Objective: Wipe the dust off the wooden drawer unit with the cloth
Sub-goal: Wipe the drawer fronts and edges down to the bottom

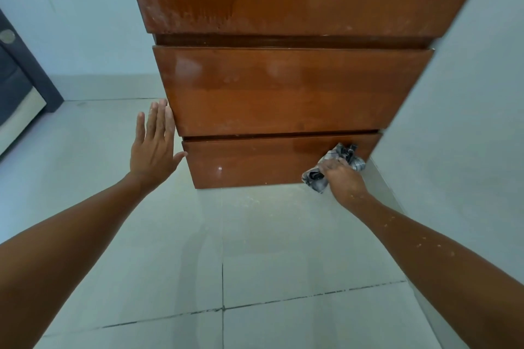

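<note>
Looking down from the head cam at the drawer unit (283, 88), brown glossy wood, three fronts stacked, pushed up against the pale wall (467, 110) on its right side. Upper fronts show pale dusty smears, mostly on the top one.

My right hand (344, 178) has the cloth (337, 163), a grey-and-black checked rag, bunched up and pressed on the bottom drawer (269, 163) near its right end, close to the wall. Fingers are curled over the wad, so the cloth sits under and ahead of them: one bunch pokes out past the fingertips toward the drawer's top edge, another hangs out below the hand near the drawer's bottom edge. Can't see the thumb, it's tucked behind the rag or the hand.

My left hand (154, 144) is flat and holds nothing, fingers straight and close together, pointing up along the left edge of the unit. Fingertips sit by the lower left corner of the middle drawer (283, 91), and the thumb sticks out sideways to touch the left corner of the bottom drawer.

Floor (226, 249) is light grey tile with dark grout lines. Something dark with a round fitting stands at the far left edge (17, 65), can't tell what it is.
</note>
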